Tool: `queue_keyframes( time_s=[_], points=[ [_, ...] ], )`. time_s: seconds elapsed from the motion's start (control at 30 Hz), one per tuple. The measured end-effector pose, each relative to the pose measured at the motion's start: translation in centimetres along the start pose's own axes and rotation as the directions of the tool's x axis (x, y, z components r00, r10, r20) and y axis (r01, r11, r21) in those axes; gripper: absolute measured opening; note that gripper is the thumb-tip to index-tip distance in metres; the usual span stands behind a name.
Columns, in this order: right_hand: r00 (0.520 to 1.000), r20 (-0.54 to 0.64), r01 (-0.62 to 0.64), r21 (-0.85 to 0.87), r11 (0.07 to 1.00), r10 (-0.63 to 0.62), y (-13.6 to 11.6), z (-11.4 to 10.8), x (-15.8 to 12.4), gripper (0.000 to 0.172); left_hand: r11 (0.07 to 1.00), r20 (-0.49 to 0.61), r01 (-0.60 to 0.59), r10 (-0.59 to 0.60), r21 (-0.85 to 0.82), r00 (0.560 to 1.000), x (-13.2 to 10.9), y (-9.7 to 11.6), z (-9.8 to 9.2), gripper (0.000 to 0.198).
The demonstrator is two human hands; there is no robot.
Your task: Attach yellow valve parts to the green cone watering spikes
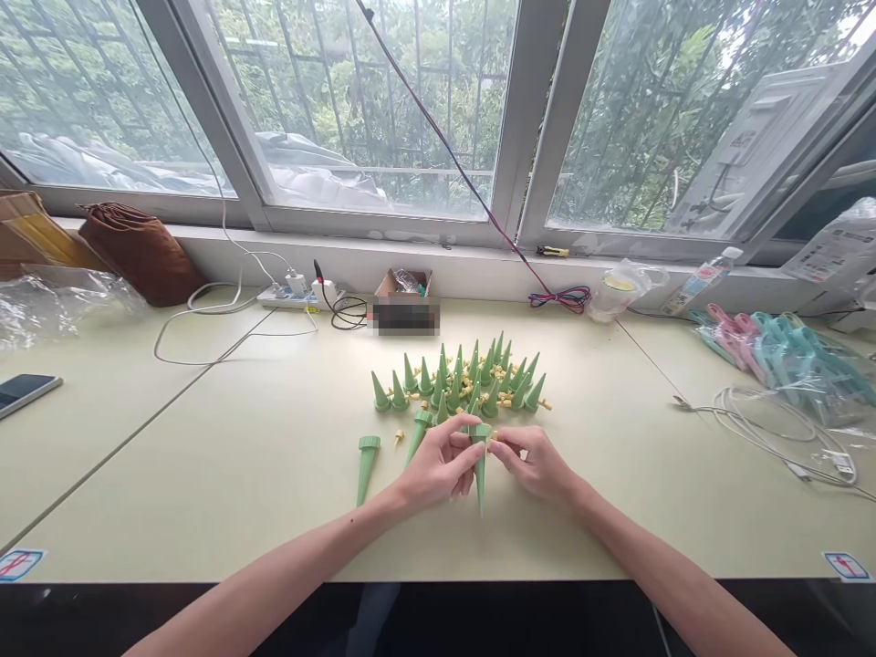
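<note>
My left hand (pixel 444 461) is closed round the wide top of a green plant watering spike (pixel 481 479), whose tip points down. At its right side, my right hand (pixel 537 461) pinches a small yellow valve (pixel 495 437) close to the spike's top; whether the two touch I cannot tell. Beside my left hand lie two more spikes: one green watering spike (pixel 368 465) in full view and another (pixel 419 433) partly covered by the hand. A loose yellow valve (pixel 399 437) lies between them. Behind my hands stand several upright green spikes (pixel 424 376) with yellow valves among them.
At the back are a power strip (pixel 277 297) with cables, a small box (pixel 403 285) and a bundled red-and-blue wire (pixel 561 298). A phone (pixel 27 392) lies left. On the right are a white cable (pixel 787 420), plastic-wrapped pastel items (pixel 787 351) and a bottle (pixel 704 278).
</note>
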State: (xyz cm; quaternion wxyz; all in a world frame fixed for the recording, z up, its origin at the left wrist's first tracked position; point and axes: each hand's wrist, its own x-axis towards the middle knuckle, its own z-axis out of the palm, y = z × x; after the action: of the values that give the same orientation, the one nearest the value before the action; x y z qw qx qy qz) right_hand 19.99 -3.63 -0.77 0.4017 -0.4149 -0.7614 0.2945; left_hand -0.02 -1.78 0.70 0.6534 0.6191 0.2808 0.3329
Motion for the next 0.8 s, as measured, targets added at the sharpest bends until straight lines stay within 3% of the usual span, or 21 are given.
queue_keyframes(
  time_s=[0.2, 0.4, 0.57, 0.8],
  points=[
    [0.985, -0.057, 0.149, -0.221, 0.964, -0.165, 0.44, -0.25, -0.3, 0.024, 0.998, -0.023, 0.06, -0.061, -0.014, 0.998, 0.03, 0.82, -0.04, 0.03],
    [0.948, 0.0, 0.278, -0.488, 0.827, -0.319, 1.0, -0.19, -0.43, 0.032, 0.993, -0.01, 0.115, -0.116, -0.039, 0.993, 0.1, 0.86, -0.14, 0.028],
    [0.934, 0.043, 0.313, -0.577, 0.754, -0.355, 0.99, 0.03, -0.41, 0.037, 0.991, -0.01, 0.127, -0.127, -0.044, 0.992, 0.15, 0.61, -0.16, 0.03],
    [0.94, 0.088, 0.318, -0.575, 0.753, -0.33, 0.89, 0.12, -0.59, 0.039, 0.994, -0.007, 0.105, -0.105, 0.024, 0.994, 0.14, 0.21, -0.03, 0.037]
  ],
)
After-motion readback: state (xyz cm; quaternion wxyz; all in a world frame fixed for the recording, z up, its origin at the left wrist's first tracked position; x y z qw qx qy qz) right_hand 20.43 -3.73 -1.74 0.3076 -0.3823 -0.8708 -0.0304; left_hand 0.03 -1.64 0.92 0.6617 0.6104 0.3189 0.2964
